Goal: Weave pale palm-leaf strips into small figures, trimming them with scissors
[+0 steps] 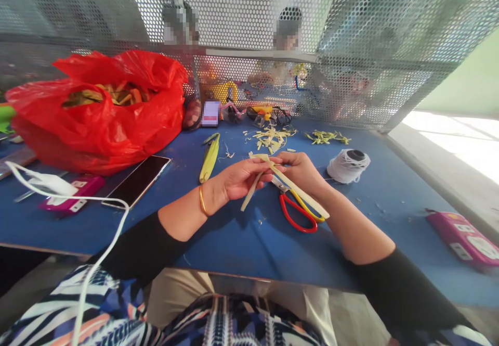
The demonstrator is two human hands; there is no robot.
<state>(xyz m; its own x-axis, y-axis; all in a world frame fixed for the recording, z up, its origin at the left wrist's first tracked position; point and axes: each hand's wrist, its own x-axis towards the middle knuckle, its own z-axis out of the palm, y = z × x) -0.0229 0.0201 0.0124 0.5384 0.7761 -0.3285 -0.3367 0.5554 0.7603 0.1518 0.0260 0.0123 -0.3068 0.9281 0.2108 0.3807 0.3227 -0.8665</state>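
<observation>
Pale flat husk strips (302, 194) cross between my two hands, with one long end pointing down to the right and a shorter one down to the left. My left hand (245, 177) pinches them where they cross. The fingers of my right hand (298, 169) close on the same strips, touching the left fingertips. Scissors (298, 216) with red and yellow handles lie below the right hand, partly under the strips. A yellow-green husk bundle (210, 158) rests left of the hands. Beyond them are pale cut scraps (273, 139) and green scraps (327, 137).
A red plastic bag (105, 138) of husks fills the back left. Nearby lie a tablet (138, 182), a white cable (127, 216) and a pink power strip (74, 195). White thread spool (348, 167) and another power strip (465, 236) stand right. Perforated screen (249, 18) behind; people beyond.
</observation>
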